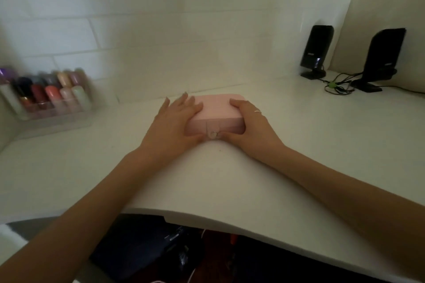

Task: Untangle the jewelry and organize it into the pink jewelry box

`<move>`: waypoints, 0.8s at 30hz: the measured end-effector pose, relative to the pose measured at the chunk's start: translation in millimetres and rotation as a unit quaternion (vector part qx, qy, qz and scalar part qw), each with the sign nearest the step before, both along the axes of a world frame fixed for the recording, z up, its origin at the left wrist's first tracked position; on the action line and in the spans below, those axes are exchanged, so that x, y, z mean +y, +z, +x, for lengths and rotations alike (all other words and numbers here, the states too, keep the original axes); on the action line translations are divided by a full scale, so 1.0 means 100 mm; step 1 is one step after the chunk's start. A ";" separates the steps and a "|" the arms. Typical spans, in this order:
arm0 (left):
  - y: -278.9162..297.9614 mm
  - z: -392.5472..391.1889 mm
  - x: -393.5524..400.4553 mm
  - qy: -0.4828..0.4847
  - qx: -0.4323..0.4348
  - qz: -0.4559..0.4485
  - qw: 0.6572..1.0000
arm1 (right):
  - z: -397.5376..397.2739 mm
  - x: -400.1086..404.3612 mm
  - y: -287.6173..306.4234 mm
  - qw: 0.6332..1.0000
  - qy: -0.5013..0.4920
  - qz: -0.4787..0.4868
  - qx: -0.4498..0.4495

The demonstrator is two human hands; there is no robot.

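Resting on the smooth white desk (230,179), the closed pink jewelry box (216,108) is rectangular with rounded corners and a snap tab in front. The left hand (177,122) lies flat against its left side, fingers spread; the right hand (250,122) curls round its right end. Bare desktop surrounds the box.

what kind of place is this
Likely a home desk or vanity corner: a white desk against a wall, a clear organizer of nail polish bottles, and two black speakers.
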State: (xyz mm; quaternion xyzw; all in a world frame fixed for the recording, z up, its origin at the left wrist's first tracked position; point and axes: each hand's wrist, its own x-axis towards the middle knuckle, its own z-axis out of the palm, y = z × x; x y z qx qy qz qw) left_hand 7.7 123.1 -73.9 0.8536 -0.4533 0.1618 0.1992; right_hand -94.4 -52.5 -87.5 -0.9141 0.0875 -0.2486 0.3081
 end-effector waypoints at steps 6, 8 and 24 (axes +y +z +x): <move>-0.12 0.42 0.36 0.153 -0.111 0.075 0.979 | 0.89 0.50 0.00 0.999 0.044 0.003 0.018; -0.14 0.58 0.51 0.190 -0.107 0.076 0.973 | 1.14 0.69 0.02 0.998 0.059 -0.006 0.025; -0.10 1.07 0.95 0.229 -0.055 0.063 0.970 | 1.70 0.98 -0.06 0.986 0.147 -0.073 0.039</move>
